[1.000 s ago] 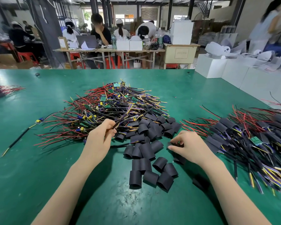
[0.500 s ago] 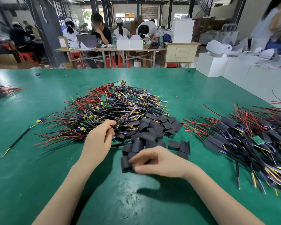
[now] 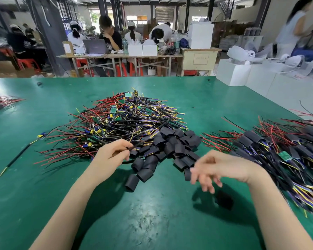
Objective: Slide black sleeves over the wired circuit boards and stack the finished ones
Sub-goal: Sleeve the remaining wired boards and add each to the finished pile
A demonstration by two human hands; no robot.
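The heap of short black tube sleeves (image 3: 168, 147) lies in the middle of the green bench (image 3: 43, 204). Just behind that heap is the big tangle of red, black and yellow wires with small green circuit boards (image 3: 123, 116). To the right of the heap is the stack of finished wired boards in black sleeves (image 3: 282, 152). The left hand (image 3: 112, 156) sits at the heap's left edge and pinches a thin black wire (image 3: 135, 145) from the tangle. The right hand (image 3: 217, 168) is blurry, just right of the heap, with fingers spread apart and nothing held. One loose black sleeve (image 3: 224, 200) lies below it. I think a good next move is to pick one sleeve, squeeze it open, and feed the wires in first.
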